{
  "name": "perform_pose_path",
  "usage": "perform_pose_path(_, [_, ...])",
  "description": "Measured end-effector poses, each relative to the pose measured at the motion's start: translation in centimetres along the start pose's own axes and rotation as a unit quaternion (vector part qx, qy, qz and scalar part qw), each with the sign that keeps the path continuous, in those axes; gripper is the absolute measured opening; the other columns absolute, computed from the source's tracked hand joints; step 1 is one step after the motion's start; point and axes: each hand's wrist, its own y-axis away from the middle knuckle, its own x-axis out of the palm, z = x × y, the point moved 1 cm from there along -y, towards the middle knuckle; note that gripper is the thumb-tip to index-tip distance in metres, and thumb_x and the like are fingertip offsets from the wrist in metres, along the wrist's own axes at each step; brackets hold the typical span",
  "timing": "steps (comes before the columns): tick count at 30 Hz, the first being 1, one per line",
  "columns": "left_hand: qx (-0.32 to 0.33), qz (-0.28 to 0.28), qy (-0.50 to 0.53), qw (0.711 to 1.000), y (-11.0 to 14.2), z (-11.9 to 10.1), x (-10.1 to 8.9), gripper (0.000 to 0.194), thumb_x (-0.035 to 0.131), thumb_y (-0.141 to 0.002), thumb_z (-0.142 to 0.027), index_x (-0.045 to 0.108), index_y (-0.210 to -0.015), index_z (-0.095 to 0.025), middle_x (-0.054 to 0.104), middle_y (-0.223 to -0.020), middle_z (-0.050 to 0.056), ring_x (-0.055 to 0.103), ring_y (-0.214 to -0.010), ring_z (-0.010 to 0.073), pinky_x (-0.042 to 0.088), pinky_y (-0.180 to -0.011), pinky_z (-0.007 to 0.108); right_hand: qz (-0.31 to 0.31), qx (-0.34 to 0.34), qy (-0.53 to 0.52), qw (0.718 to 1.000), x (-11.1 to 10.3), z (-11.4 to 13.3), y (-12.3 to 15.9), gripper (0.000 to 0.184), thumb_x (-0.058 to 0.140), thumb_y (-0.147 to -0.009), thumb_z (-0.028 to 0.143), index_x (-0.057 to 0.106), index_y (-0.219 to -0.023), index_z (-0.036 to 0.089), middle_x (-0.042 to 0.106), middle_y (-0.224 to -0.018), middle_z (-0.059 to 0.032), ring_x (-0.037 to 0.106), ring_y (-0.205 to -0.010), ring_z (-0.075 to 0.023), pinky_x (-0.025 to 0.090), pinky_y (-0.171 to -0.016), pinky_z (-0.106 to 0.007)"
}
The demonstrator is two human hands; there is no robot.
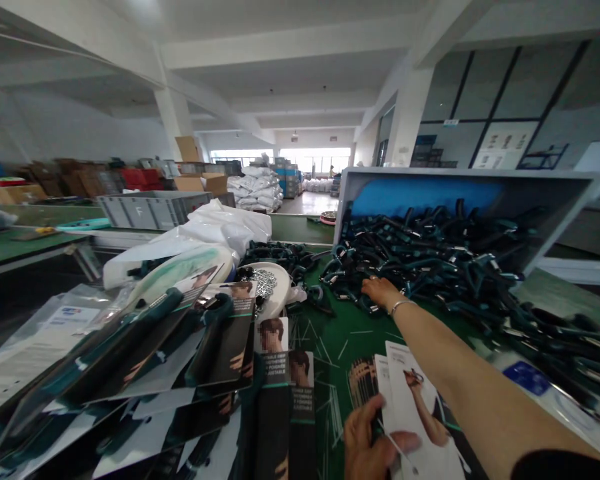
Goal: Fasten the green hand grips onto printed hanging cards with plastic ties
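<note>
Green workbench (333, 350), cards (300, 427) — seemingly "ajustable" — beside left hand (367, 440)

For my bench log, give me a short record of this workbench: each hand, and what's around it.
Left hand: holding printed cards
Right hand: open, at the edge of a heap of teal-and-black hand grippers
Heap source: tilted grey bin, spilling onto a green mat
Nearby: packaged grippers in clear bags; white dish of silver metal pieces

Black sleeve (560, 465), thin silver bangle (400, 306) (plus a small finger ring (371, 279)) on the right arm (470, 380)
</note>
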Motion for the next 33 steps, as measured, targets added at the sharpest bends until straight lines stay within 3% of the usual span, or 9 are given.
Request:
perform_pose_path(3, [0.016, -0.008, 0.018, 1.0, 0.0, -0.2, -0.3, 0.037, 0.063, -0.065, -0.037, 0.064, -0.102, -0.037, 0.044, -0.132, 0.005, 0.043, -0.116, 0.0312, 0.035, -0.094, 0.044, -0.007, -0.026, -0.012, 1.0, -0.9, 0.0, 1.8, 0.014, 0.051, -0.085, 0.018, 0.062, -0.094, 0.017, 0.058, -0.111, -0.0075, 0.049, -0.107, -0.0213, 0.04, -0.089, -0.04])
perform_pose_path(5, [0.028, -0.009, 0.023, 0.999, -0.1, -0.3, -0.4, 0.036, 0.062, -0.066, -0.036, 0.064, -0.102, -0.035, 0.043, -0.132, 0.006, 0.043, -0.115, 0.0313, 0.036, -0.092, 0.045, -0.026, -0.031, -0.026, 0.999, -1.9, -0.2, 3.2, 0.019, 0.049, -0.083, 0.008, 0.064, -0.089, 0.018, 0.06, -0.11, -0.0075, 0.047, -0.112, -0.0206, 0.034, -0.094, -0.037])
perform_pose_path(11, [0.043, -0.009, 0.032, 0.999, -0.1, -0.6, -0.5, 0.039, 0.061, -0.066, -0.031, 0.062, -0.105, -0.031, 0.041, -0.134, 0.007, 0.04, -0.117, 0.032, 0.035, -0.093, 0.048, -0.135, 0.087, -0.07, 0.984, -6.7, -2.5, 9.5, 0.034, 0.034, -0.089, 0.018, 0.047, -0.116, 0.003, 0.056, -0.113, -0.0213, 0.052, -0.105, -0.025, 0.038, -0.086, -0.034])
perform_pose_path(13, [0.043, -0.01, 0.037, 0.998, 0.0, -0.7, -0.5, 0.038, 0.059, -0.068, -0.03, 0.062, -0.106, -0.031, 0.04, -0.135, 0.007, 0.037, -0.119, 0.0312, 0.033, -0.095, 0.049, -0.138, 0.109, -0.097, 0.98, -8.1, -2.9, 13.4, 0.034, 0.034, -0.087, 0.017, 0.045, -0.117, 0.005, 0.062, -0.1, -0.0169, 0.059, -0.091, -0.0223, 0.043, -0.077, -0.031])
perform_pose_path(14, [0.043, -0.008, 0.037, 0.998, 0.1, -0.8, -0.5, 0.038, 0.059, -0.069, -0.028, 0.061, -0.107, -0.03, 0.039, -0.135, 0.007, 0.036, -0.12, 0.0309, 0.033, -0.095, 0.048, -0.122, 0.097, -0.124, 0.98, -8.6, -2.9, 15.6, 0.037, 0.038, -0.084, 0.017, 0.041, -0.121, 0.01, 0.066, -0.089, -0.0096, 0.062, -0.078, -0.0181, 0.044, -0.07, -0.027])
perform_pose_path(17, [0.033, 0.004, 0.035, 0.999, 0.3, -1.3, -0.7, 0.039, 0.058, -0.07, -0.023, 0.06, -0.108, -0.03, 0.038, -0.136, 0.007, 0.035, -0.122, 0.0299, 0.032, -0.097, 0.048, -0.061, 0.055, -0.278, 0.957, -9.6, -1.4, 21.5, 0.05, 0.043, -0.078, 0.016, 0.03, -0.127, 0.017, 0.065, -0.07, 0.0015, 0.059, -0.054, -0.0137, 0.042, -0.053, -0.023])
perform_pose_path(22, [0.013, 0.03, 0.04, 0.999, 0.4, -2.3, -1.2, 0.034, 0.057, -0.074, -0.026, 0.06, -0.108, -0.029, 0.037, -0.136, 0.007, 0.031, -0.124, 0.0294, 0.028, -0.099, 0.05, -0.062, 0.102, -0.244, 0.962, -8.5, 3.1, 25.5, 0.026, 0.039, -0.084, 0.021, 0.048, -0.107, 0.019, 0.067, -0.078, -0.0038, 0.063, -0.069, -0.0171, 0.042, -0.059, -0.025])
perform_pose_path(28, [-0.019, 0.025, 0.07, 0.997, 0.7, -2.7, -1.4, 0.042, 0.055, -0.076, -0.028, 0.051, -0.118, -0.025, 0.039, -0.134, 0.009, 0.032, -0.124, 0.0262, 0.025, -0.102, 0.047, -0.047, 0.15, -0.194, 0.968, -4.8, 7.4, 27.5, 0.03, 0.037, -0.084, 0.015, 0.05, -0.11, 0.011, 0.066, -0.092, -0.0141, 0.063, -0.083, -0.021, 0.044, -0.071, -0.03])
perform_pose_path(33, [-0.063, -0.012, 0.125, 0.99, 0.9, -3.0, -1.4, 0.048, 0.051, -0.079, -0.034, 0.044, -0.125, -0.022, 0.045, -0.128, 0.009, 0.036, -0.121, 0.023, 0.026, -0.102, 0.041, -0.039, 0.133, -0.194, 0.971, -5.6, 8.3, 29.6, 0.026, 0.04, -0.084, 0.029, 0.06, -0.097, 0.017, 0.068, -0.083, -0.009, 0.063, -0.078, -0.0233, 0.045, -0.068, -0.034])
